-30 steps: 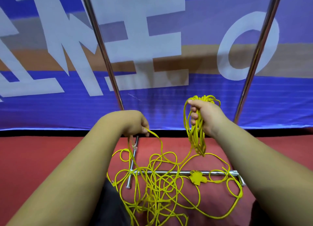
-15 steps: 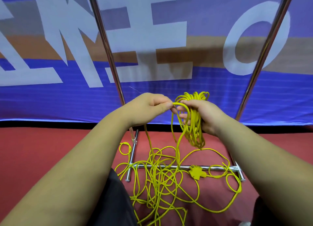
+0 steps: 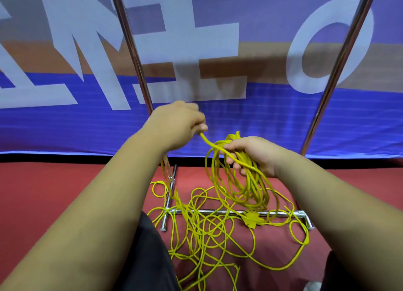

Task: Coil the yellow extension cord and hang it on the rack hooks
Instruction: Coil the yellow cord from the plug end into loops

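My right hand (image 3: 255, 154) grips a bundle of several hanging loops of the yellow extension cord (image 3: 242, 188). My left hand (image 3: 181, 124) pinches a strand of the same cord just left of the bundle and a little higher, blurred by motion. The loose cord lies tangled on the red floor (image 3: 209, 232) below, with its flat yellow plug (image 3: 253, 220) beside the rack's base bar. The chrome rack shows only its two upright poles (image 3: 130, 51) and its floor frame (image 3: 229, 212); no hooks are in view.
A blue banner with large white letters (image 3: 218, 120) hangs right behind the rack. Red carpet (image 3: 54, 192) covers the floor. My dark trouser legs (image 3: 148, 258) stand at the bottom, close to the cord tangle.
My left hand has drawn away from the right one, up and to the left, with a strand. The right hand has dropped lower and the bundle hangs nearer the floor.
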Tool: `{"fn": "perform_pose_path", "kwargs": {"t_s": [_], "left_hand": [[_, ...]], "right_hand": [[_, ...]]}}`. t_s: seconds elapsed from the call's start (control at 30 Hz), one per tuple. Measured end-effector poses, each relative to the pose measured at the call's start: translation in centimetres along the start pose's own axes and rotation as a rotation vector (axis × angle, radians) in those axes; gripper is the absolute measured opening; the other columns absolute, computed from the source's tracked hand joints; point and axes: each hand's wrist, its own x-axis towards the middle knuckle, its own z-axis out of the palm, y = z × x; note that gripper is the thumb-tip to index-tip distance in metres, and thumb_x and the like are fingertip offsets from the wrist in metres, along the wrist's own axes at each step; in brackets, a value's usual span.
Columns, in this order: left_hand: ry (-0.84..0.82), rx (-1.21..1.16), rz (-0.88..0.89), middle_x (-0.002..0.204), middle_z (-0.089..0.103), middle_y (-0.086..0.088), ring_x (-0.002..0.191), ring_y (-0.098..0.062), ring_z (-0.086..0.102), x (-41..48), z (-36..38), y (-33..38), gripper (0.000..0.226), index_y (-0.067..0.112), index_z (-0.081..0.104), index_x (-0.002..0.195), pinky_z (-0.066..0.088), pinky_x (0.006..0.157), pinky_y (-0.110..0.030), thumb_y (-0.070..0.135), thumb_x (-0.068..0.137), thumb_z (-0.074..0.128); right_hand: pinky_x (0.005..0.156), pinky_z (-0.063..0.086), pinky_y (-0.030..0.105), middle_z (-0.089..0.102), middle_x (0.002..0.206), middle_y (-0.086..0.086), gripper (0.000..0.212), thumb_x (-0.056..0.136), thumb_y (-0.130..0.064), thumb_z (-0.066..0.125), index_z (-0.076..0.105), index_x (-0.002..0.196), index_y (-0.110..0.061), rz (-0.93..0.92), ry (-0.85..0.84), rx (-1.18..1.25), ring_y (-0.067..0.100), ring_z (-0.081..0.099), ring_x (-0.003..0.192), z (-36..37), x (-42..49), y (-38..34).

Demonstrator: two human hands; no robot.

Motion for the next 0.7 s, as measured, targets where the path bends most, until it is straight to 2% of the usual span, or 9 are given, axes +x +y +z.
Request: {"fn": "perform_pose_path", "kwargs": {"t_s": [0.07, 0.13, 0.23, 0.33, 0.4, 0.47, 0.53, 0.63, 0.7], "left_hand": [[-0.287, -0.176, 0.046, 0.089, 0.056, 0.009, 0.095, -0.020, 0.052, -0.3, 1.0, -1.0, 0.034, 0.032, 0.064, 0.081, 0.050, 0.085, -0.046, 0.052, 0.104, 0.050], [-0.455, -0.523, -0.048, 0.082, 0.059, 0.008, 0.084, -0.020, 0.054, -1.2, 2.5, -2.1, 0.044, 0.029, 0.064, 0.076, 0.048, 0.088, -0.041, 0.062, 0.099, 0.048], [-0.387, -0.912, -0.207, 0.074, 0.045, -0.004, 0.071, -0.022, 0.037, -2.1, 3.3, -2.8, 0.053, 0.020, 0.054, 0.069, 0.037, 0.078, -0.040, 0.063, 0.099, 0.047], [-0.261, -1.364, -0.418, 0.070, 0.035, -0.002, 0.065, -0.021, 0.033, -1.8, 3.2, -2.6, 0.057, 0.021, 0.044, 0.065, 0.047, 0.078, -0.040, 0.063, 0.103, 0.046], [-0.235, -1.538, -0.494, 0.073, 0.034, 0.001, 0.064, -0.018, 0.035, -1.6, 3.2, -2.5, 0.054, 0.024, 0.045, 0.068, 0.051, 0.076, -0.039, 0.069, 0.098, 0.051], [-0.211, -1.543, -0.464, 0.077, 0.036, 0.003, 0.064, -0.016, 0.037, -1.6, 3.6, -2.6, 0.048, 0.024, 0.049, 0.077, 0.051, 0.074, -0.038, 0.068, 0.097, 0.053], [-0.123, -1.424, -0.448, 0.078, 0.040, 0.002, 0.065, -0.015, 0.038, -1.5, 4.0, -2.6, 0.040, 0.023, 0.050, 0.086, 0.051, 0.071, -0.036, 0.060, 0.102, 0.052], [0.028, -1.283, -0.513, 0.071, 0.039, 0.004, 0.064, -0.014, 0.037, -1.2, 4.4, -2.7, 0.043, 0.021, 0.054, 0.084, 0.049, 0.069, -0.035, 0.061, 0.101, 0.051], [0.084, -1.203, -0.491, 0.066, 0.042, 0.008, 0.065, -0.014, 0.039, -1.2, 4.6, -3.0, 0.046, 0.019, 0.065, 0.083, 0.047, 0.069, -0.036, 0.060, 0.101, 0.053]], "right_hand": [[0.046, 0.044, 0.025, 0.065, 0.071, 0.005, 0.020, 0.103, -0.026, 0.056, 0.069, 0.100, -0.011, 0.026, -0.051, -0.072, 0.015, 0.060, 0.054, -0.1, -0.2, 0.1], [0.045, 0.042, 0.024, 0.063, 0.069, 0.005, 0.021, 0.103, -0.023, 0.054, 0.070, 0.098, -0.010, 0.041, -0.096, -0.086, 0.015, 0.058, 0.052, -0.1, -0.5, 0.2], [0.046, 0.041, 0.024, 0.063, 0.070, 0.003, 0.022, 0.103, -0.026, 0.054, 0.070, 0.095, -0.013, 0.050, -0.134, -0.070, 0.013, 0.056, 0.050, -0.3, -0.8, 0.0], [0.046, 0.041, 0.024, 0.060, 0.070, 0.002, 0.027, 0.105, -0.030, 0.051, 0.071, 0.100, -0.013, 0.026, -0.149, -0.055, 0.014, 0.053, 0.048, -0.5, -1.0, -0.4], [0.045, 0.038, 0.025, 0.054, 0.067, 0.001, 0.032, 0.105, -0.036, 0.050, 0.071, 0.098, -0.013, -0.003, -0.155, -0.038, 0.013, 0.047, 0.045, -0.4, -1.1, -0.5], [0.044, 0.036, 0.024, 0.049, 0.065, -0.001, 0.039, 0.104, -0.048, 0.053, 0.071, 0.096, -0.014, -0.025, -0.158, 0.011, 0.011, 0.041, 0.043, -0.1, -1.1, -0.6], [0.044, 0.036, 0.024, 0.045, 0.063, -0.002, 0.043, 0.094, -0.057, 0.061, 0.070, 0.096, -0.015, -0.046, -0.137, 0.057, 0.010, 0.038, 0.040, 0.1, -1.2, -0.7], [0.044, 0.034, 0.025, 0.042, 0.060, -0.005, 0.043, 0.085, -0.059, 0.069, 0.068, 0.091, -0.017, -0.061, -0.086, 0.107, 0.010, 0.036, 0.040, 0.1, -1.3, -0.9], [0.045, 0.034, 0.025, 0.043, 0.059, -0.004, 0.036, 0.091, -0.054, 0.069, 0.065, 0.089, -0.018, -0.074, -0.057, 0.121, 0.011, 0.037, 0.041, -0.2, -1.3, -1.0]]}}
